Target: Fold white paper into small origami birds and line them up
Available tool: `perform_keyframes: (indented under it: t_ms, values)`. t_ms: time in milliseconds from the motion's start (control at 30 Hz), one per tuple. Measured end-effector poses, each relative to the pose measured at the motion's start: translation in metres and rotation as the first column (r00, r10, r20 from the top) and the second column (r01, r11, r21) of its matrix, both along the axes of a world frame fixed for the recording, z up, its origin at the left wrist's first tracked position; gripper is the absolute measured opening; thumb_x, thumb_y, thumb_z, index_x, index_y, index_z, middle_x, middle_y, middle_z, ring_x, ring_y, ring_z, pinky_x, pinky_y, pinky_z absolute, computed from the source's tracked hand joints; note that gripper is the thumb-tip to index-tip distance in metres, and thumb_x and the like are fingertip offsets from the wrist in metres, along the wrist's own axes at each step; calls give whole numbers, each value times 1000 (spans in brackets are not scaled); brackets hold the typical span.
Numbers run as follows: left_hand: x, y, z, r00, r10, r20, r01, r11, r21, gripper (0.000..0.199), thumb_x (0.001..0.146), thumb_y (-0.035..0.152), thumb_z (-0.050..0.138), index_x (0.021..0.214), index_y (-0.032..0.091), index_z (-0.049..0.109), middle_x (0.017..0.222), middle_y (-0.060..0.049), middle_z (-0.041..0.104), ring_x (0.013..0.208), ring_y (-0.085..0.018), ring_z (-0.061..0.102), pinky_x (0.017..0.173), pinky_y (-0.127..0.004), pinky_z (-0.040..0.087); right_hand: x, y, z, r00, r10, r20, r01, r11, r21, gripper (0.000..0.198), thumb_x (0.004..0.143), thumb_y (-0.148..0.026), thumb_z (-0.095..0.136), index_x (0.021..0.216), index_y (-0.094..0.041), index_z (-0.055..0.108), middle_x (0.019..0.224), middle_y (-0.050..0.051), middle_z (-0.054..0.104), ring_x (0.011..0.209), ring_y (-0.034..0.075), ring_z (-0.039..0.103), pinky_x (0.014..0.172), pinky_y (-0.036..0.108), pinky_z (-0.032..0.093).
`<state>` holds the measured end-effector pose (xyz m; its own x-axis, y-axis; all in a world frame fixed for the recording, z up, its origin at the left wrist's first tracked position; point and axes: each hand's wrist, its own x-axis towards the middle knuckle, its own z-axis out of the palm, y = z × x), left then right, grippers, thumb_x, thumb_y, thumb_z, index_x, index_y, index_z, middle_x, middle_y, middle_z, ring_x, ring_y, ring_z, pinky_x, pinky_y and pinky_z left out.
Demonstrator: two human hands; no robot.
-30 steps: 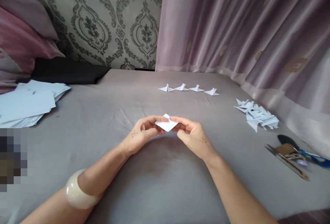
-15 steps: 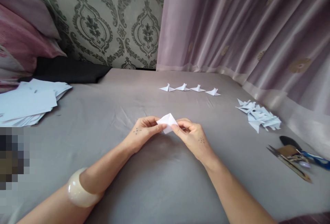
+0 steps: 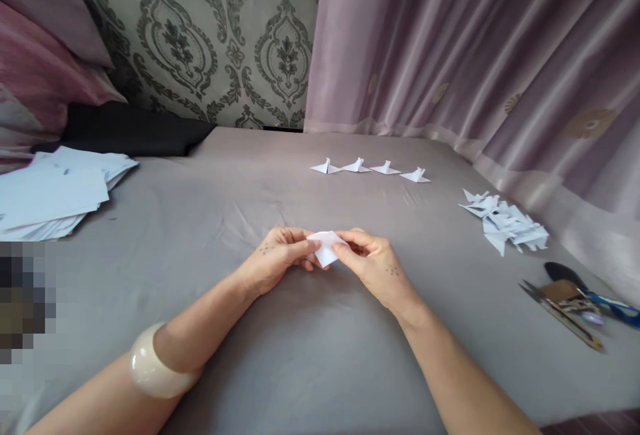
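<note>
Two-handed pinch: left hand (image 3: pixel 274 256) and right hand (image 3: pixel 374 261) grip opposite sides of the small folded paper (image 3: pixel 327 251), likely to steady its creases | paper: between the hands, over the grey cloth (image 3: pixel 310 355) | four folded figures (image 3: pixel 359 166): lined up beyond, apparently out of the way | paper stack (image 3: pixel 50 191): at left, perhaps for easy reach

Sheets (image 3: pixel 55 185) lie left of the folded paper (image 3: pixel 327 253), paper figures (image 3: pixel 356 167) behind, paper heap (image 3: pixel 510 227) right
</note>
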<state>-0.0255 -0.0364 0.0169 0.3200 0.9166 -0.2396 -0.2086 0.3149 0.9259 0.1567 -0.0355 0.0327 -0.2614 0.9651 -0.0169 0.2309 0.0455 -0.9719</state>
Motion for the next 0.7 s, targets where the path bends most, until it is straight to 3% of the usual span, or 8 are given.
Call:
perform_keyframes:
  t_ms: [133, 300, 467, 600, 700]
  values:
    - [-1, 1, -2, 999, -5, 35, 6, 1000, -21, 22, 75, 28, 70, 86, 10, 74, 69, -9, 73, 62, -12, 65, 57, -18, 47, 4, -1, -6, 991, 28, 129, -57, 972, 229, 23, 82, -20, 56, 93, -26, 75, 87, 0, 62, 71, 10, 56, 67, 23, 46]
    - [-1, 2, -2, 997, 7, 73, -4, 999, -49, 23, 75, 22, 67, 91, 7, 74, 69, -11, 73, 65, -15, 67, 58, -20, 48, 8, -1, -8, 942, 33, 333, -210, 833, 511, 35, 86, -11, 47, 103, -28, 73, 86, 1, 56, 72, 11, 53, 67, 24, 45]
    - [-5, 3, -6, 994, 11, 111, -2, 997, -78, 24, 76, 20, 64, 94, 7, 74, 76, -13, 74, 69, -15, 68, 61, -21, 50, 11, -1, -4, 866, 5, 499, -327, 761, 560, 40, 89, -7, 45, 110, -28, 71, 86, 3, 54, 76, 13, 51, 66, 25, 43]
    - [-6, 4, -5, 993, 16, 119, -5, 995, -99, 23, 75, 22, 67, 92, 7, 74, 77, -14, 75, 71, -17, 68, 65, -22, 52, 10, -2, -6, 849, -33, 528, -329, 748, 577, 41, 89, -6, 43, 108, -28, 72, 86, 4, 54, 76, 13, 52, 67, 25, 45]
    - [-5, 3, -3, 997, 46, 55, -39, 993, -115, 22, 76, 29, 72, 84, 9, 74, 76, -12, 74, 67, -14, 67, 64, -21, 51, 7, -2, -11, 880, -30, 475, -287, 763, 580, 39, 90, -8, 44, 109, -28, 72, 87, 4, 56, 72, 12, 53, 67, 25, 45]
